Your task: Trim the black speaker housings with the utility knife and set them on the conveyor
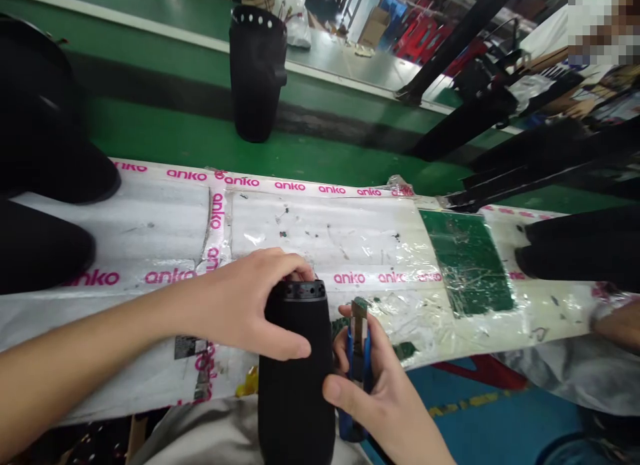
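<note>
A black fabric-covered cylinder [296,405], which looks like a speaker body, stands near my lap at the table's front edge. Around its top runs a dark rim with small holes. My left hand [245,312] is wrapped over the cylinder's upper part, thumb across the front and fingertips behind the rim. Just to the right, my right hand [383,392] grips a blue utility knife [358,352] with its metal end pointing up. The right thumb tip lies against or very close to the cylinder's side.
White sheeting with pink-lettered tape [320,235] covers the table, with a green patch [470,262] at right. Another black cylinder [257,78] stands at the back; several dark ones crowd both sides. At the right edge shows another person's arm [620,325].
</note>
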### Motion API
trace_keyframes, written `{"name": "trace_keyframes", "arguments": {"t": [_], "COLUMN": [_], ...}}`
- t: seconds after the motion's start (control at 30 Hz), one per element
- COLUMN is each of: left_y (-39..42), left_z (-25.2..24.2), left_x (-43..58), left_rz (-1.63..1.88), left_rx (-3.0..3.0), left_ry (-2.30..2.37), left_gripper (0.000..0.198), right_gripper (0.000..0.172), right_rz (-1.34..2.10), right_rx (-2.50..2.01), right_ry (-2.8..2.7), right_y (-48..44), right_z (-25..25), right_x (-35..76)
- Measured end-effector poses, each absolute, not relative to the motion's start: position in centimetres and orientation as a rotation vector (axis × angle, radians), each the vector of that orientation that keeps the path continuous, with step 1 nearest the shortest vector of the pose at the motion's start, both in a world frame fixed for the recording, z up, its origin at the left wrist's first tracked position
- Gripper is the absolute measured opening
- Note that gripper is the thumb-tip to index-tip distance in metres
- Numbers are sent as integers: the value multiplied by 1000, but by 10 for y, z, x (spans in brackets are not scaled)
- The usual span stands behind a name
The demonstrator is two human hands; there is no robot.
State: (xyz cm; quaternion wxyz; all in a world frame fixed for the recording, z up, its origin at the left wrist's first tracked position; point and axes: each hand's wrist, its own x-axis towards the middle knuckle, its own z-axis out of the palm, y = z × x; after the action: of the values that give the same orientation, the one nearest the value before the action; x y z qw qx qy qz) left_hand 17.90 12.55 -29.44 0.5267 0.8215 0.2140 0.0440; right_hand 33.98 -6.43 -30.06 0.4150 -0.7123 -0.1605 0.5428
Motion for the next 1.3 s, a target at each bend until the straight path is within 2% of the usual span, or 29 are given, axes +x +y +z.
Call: {"name": "trace_keyframes", "arguments": {"t": [0.17, 0.4, 0.5, 0.63, 0.77, 0.83, 0.93, 1.0, 1.13, 1.3], "left_y": [136, 127, 121, 102, 82, 78, 81, 84, 88, 92], "left_z": [-312, -329, -329, -333, -342, -345, -349, -350, -351, -351], "left_x": [179, 181, 186, 192, 192, 189, 187, 189, 195, 198], "left_rz": [102, 175, 181, 261, 489, 516, 521, 505, 378, 349], "left_rx": [1853, 1733, 1717, 1758, 1849, 1818, 1750, 1743, 1783, 1848], "left_ry": [451, 357, 413, 578, 697, 677, 589, 540, 573, 527], "left_gripper": [52, 66, 66, 78, 91, 95, 91, 85, 59, 63], "right_gripper": [89, 91, 84, 74, 103, 103, 83, 76, 74, 70], "right_rz": [1376, 1413, 1352, 1234, 1031, 996, 1007, 979, 981, 1010], "right_rx": [-1790, -1721, -1729, -1786, -1976, -2026, -1943, -1898, -1858, -1820], "right_ry": [-360, -309, -351, -408, -481, -493, -458, -422, -404, -388], "right_y": [-73, -77, -78, -81, -81, -78, -74, -73, -72, -73], "right_z": [-302, -315, -313, -300, -288, -287, -291, -294, -301, -305], "right_x": [360, 369, 376, 368, 354, 357, 377, 393, 409, 409]}}
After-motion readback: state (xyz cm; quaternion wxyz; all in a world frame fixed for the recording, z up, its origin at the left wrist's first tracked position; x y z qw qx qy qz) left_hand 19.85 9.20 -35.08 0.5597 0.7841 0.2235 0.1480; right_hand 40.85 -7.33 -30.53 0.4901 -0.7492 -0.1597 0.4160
